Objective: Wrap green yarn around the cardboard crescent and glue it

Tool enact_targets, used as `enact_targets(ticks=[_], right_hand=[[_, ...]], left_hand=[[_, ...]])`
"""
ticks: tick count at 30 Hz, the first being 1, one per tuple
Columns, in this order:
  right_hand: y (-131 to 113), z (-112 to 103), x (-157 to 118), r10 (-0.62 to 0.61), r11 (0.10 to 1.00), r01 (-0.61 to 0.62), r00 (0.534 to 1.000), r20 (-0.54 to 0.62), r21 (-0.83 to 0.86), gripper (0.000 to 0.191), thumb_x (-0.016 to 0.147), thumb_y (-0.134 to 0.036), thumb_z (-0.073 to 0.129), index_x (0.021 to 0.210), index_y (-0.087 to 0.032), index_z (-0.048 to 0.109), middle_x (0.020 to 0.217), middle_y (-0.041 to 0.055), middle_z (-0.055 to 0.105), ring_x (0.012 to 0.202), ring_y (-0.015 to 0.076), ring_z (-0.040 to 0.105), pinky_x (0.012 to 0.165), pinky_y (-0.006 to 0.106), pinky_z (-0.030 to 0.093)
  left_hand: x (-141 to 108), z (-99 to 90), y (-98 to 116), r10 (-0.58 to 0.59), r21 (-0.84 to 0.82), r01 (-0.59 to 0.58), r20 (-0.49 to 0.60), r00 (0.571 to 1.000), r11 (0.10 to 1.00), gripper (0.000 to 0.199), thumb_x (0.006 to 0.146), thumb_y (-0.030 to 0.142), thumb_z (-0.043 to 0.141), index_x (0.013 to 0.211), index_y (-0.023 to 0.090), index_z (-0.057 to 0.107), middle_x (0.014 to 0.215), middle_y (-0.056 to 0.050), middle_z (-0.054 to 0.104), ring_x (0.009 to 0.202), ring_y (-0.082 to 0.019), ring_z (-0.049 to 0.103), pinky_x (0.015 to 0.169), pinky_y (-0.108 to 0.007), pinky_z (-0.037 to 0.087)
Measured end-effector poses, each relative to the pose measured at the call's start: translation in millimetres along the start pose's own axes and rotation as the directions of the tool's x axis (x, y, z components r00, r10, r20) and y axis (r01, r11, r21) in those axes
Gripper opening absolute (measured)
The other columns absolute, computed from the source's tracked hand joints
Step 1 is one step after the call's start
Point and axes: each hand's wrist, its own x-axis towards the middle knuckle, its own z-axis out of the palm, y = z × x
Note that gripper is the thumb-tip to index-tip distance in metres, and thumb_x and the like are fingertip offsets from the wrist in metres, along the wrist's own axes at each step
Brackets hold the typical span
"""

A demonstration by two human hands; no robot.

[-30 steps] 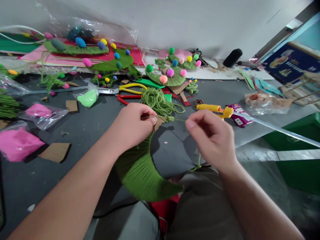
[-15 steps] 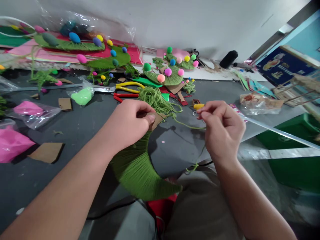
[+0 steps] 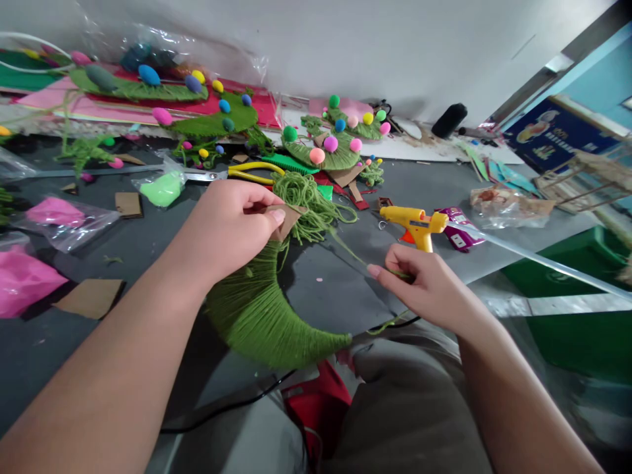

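Observation:
A cardboard crescent (image 3: 266,316), wrapped in green yarn over most of its length, hangs over the table's near edge. My left hand (image 3: 232,227) pinches its bare brown cardboard end (image 3: 286,224) between thumb and fingers. Just beyond lies a loose heap of lighter green yarn (image 3: 306,201). From this heap a strand (image 3: 348,250) runs to my right hand (image 3: 415,280), whose fingers are closed on it, with a loose tail hanging below. A yellow glue gun (image 3: 417,224) with a long clear glue stick rests on the table just past my right hand.
Yellow-handled scissors (image 3: 251,172) and a green comb (image 3: 291,163) lie behind the yarn. Yarn-wrapped crescents with coloured balls (image 3: 323,157) line the back. Bags of pink clay (image 3: 29,283) and cardboard scraps (image 3: 91,297) sit left; a green bin (image 3: 567,270) stands right.
My right hand has moved down and toward me with the strand, uncovering the glue gun. My left hand and the crescent have shifted slightly left, and the crescent's lower tip has risen.

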Motion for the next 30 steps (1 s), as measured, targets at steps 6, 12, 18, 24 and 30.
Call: enact_targets(ticks=[6, 12, 18, 24, 30], right_hand=[[16.7, -13.0, -14.6, 0.061, 0.952, -0.099, 0.989, -0.137, -0.291, 0.036, 0.089, -0.052, 0.062, 0.071, -0.021, 0.059, 0.056, -0.0035, 0.053, 0.051, 0.0123, 0.045, 0.053, 0.027, 0.036], [0.4, 4.2, -6.6, -0.234, 0.970, 0.192, 0.901, -0.366, -0.146, 0.017, 0.088, -0.029, 0.069, 0.103, -0.021, 0.068, 0.117, 0.0086, 0.066, 0.114, 0.0242, 0.060, 0.102, 0.044, 0.045], [-25.7, 31.7, 22.9, -0.185, 0.937, 0.265, 0.929, -0.321, 0.227, 0.049, 0.090, -0.030, 0.068, 0.137, -0.023, 0.053, 0.137, 0.0082, 0.060, 0.127, 0.0211, 0.057, 0.107, 0.041, 0.048], [-35.6, 43.3, 40.8, -0.161, 0.793, 0.265, 0.960, -0.230, 0.548, 0.022, 0.094, -0.030, 0.062, 0.113, -0.020, 0.066, 0.100, 0.0043, 0.073, 0.087, 0.0148, 0.070, 0.083, 0.032, 0.057], [-32.3, 44.3, 35.5, -0.028, 0.684, 0.114, 0.991, -0.131, 0.720, 0.032, 0.094, -0.047, 0.059, 0.099, -0.018, 0.071, 0.059, -0.0053, 0.042, 0.052, 0.0082, 0.039, 0.047, 0.023, 0.033]], left_hand=[[-2.3, 3.3, 6.0, -0.022, 0.014, 0.022, 0.017, 1.000, 1.000, 0.024, 0.084, 0.036, 0.062, 0.096, 0.020, 0.076, 0.082, -0.001, 0.073, 0.078, -0.021, 0.060, 0.072, -0.035, 0.040], [-5.5, 7.8, 10.5, 0.043, -0.039, -0.039, 0.099, 0.994, 0.998, 0.026, 0.086, 0.035, 0.061, 0.103, 0.020, 0.074, 0.085, -0.002, 0.072, 0.075, -0.018, 0.059, 0.069, -0.032, 0.041], [-6.3, 14.7, 13.8, 0.116, -0.160, -0.088, 0.180, 0.977, 0.983, 0.019, 0.082, 0.033, 0.065, 0.094, 0.022, 0.075, 0.080, -0.001, 0.072, 0.071, -0.017, 0.061, 0.064, -0.030, 0.043], [-7.1, 16.3, 15.4, 0.101, -0.189, -0.058, 0.226, 0.969, 0.980, 0.017, 0.082, 0.033, 0.065, 0.091, 0.024, 0.075, 0.077, -0.002, 0.070, 0.070, -0.019, 0.062, 0.061, -0.029, 0.044], [-4.5, 17.0, 13.9, 0.095, -0.158, -0.069, 0.160, 0.983, 0.985, 0.019, 0.081, 0.035, 0.066, 0.093, 0.023, 0.076, 0.080, -0.002, 0.072, 0.073, -0.020, 0.063, 0.061, -0.029, 0.044]])
